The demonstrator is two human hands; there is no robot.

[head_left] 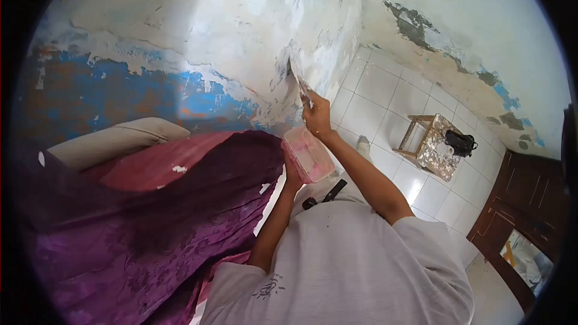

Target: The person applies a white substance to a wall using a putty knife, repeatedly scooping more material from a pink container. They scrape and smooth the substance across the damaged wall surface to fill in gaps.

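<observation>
In my right hand (317,115) is a putty knife (297,76), its blade up against the wall (265,36) close to the corner. The fingers are closed round its handle. My left hand (291,167) grips a pink-tinted plastic container (310,155) from the side, at waist height just below the right wrist. Pale residue coats the inside of this tub. Around the blade the wall carries whitish smears and a dark grey bare spot. Lower to the left, blue and orange-brown old paint (120,93) shows under the peeled layer.
On the left, a purple patterned cloth (162,247) covers a bulky heap beside a rolled beige bundle (120,137). A paint-splattered stool (436,147) bearing a black bag (460,143) stands on white floor tiles (376,84). Dark wooden furniture (524,198) is at the right.
</observation>
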